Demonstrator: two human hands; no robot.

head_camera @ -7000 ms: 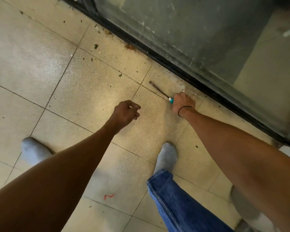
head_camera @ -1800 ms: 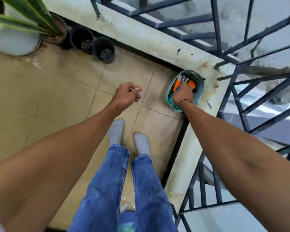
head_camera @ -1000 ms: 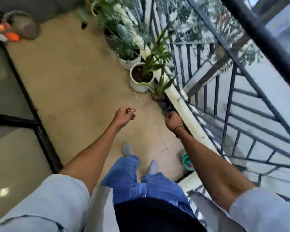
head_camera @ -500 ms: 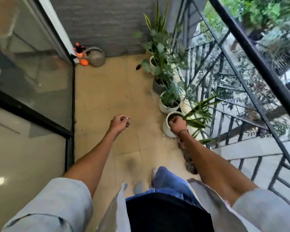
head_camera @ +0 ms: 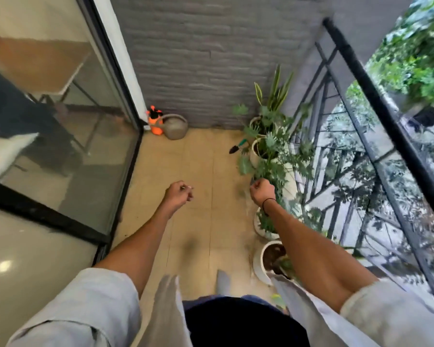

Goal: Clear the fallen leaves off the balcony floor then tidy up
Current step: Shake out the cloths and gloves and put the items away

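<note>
I am holding my left hand (head_camera: 177, 196) and right hand (head_camera: 262, 191) out over the balcony floor (head_camera: 201, 161), fingers curled. The left is pinching something small and pale; the right is gripping nothing visible

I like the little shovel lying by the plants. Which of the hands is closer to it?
The right hand. It hangs beside the potted plants, just below the trowel. The left hand is farther away, over the middle of the floor.
</note>
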